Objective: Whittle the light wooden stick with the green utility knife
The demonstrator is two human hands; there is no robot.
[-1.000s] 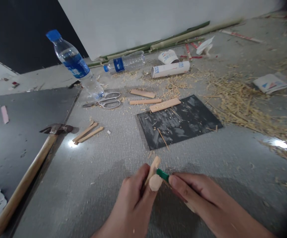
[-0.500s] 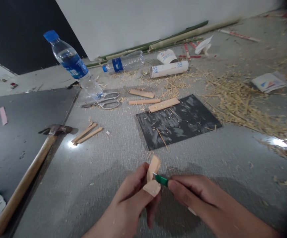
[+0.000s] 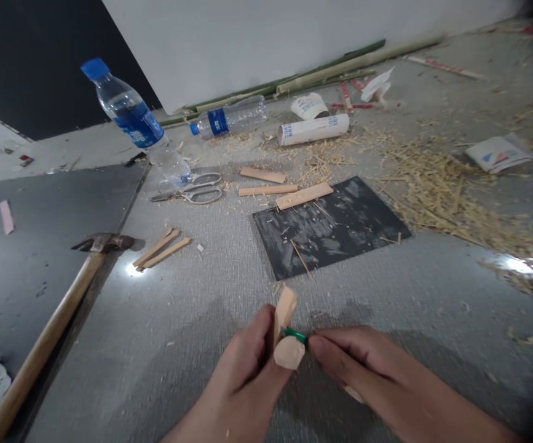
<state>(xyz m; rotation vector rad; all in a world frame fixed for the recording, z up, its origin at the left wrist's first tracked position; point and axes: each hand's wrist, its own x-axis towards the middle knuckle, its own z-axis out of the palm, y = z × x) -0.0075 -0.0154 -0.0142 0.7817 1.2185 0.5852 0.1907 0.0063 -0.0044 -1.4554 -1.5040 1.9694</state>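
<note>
Grey textured floor (image 3: 201,295), littered with straw and shavings, white wall behind. Black mat (image 3: 335,227), scuffed, lying flat ahead of the hands. Hammer (image 3: 49,332), wooden handle, at far left. Upright water bottle (image 3: 137,123); scissors (image 3: 192,191) just beside it. Left hand (image 3: 248,375): forearm low, fingers curled, thumb bandaged, pinching a small wooden strip (image 3: 285,307) that stands nearly upright above the floor. Right hand (image 3: 353,363): reaching in from the right, fingers closed on a green-handled knife (image 3: 296,336), its tip touching the strip.
</note>
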